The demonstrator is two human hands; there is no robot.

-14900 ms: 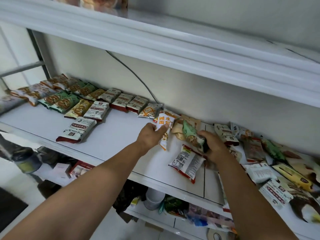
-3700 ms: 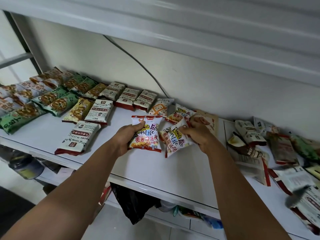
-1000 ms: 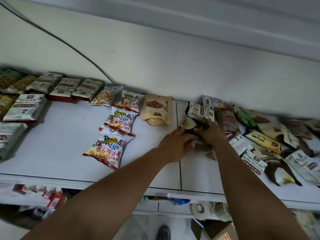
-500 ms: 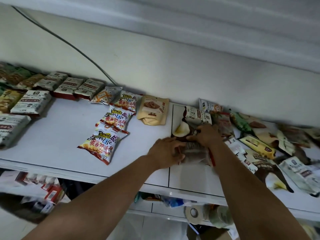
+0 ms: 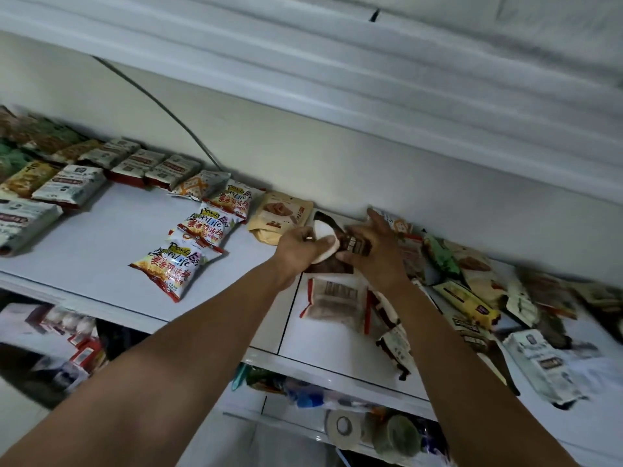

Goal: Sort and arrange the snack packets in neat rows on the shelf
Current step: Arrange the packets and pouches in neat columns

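Centrally, both hands grip one dark brown packet [image 5: 332,251] w/ a white patch, at the shelf [image 5: 101,244] back beside the tan pouch [image 5: 281,215]. Left hand [image 5: 300,246] pinches its left end; right hand [image 5: 372,251] clamps its right side, fingers curled. Step in hand, judged: placing it as next item in the back row. Next move calls for squaring it flat beside the pouch, then drawing from the unsorted heap [image 5: 472,291] at right.

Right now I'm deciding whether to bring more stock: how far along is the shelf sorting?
Roughly halfway, I'd judge. Done: tidy rows at left, ending in three yellow chip bags and a tan pouch. In hand: left hand and right hand grip a dark brown packet. Left: the jumbled pile at right.
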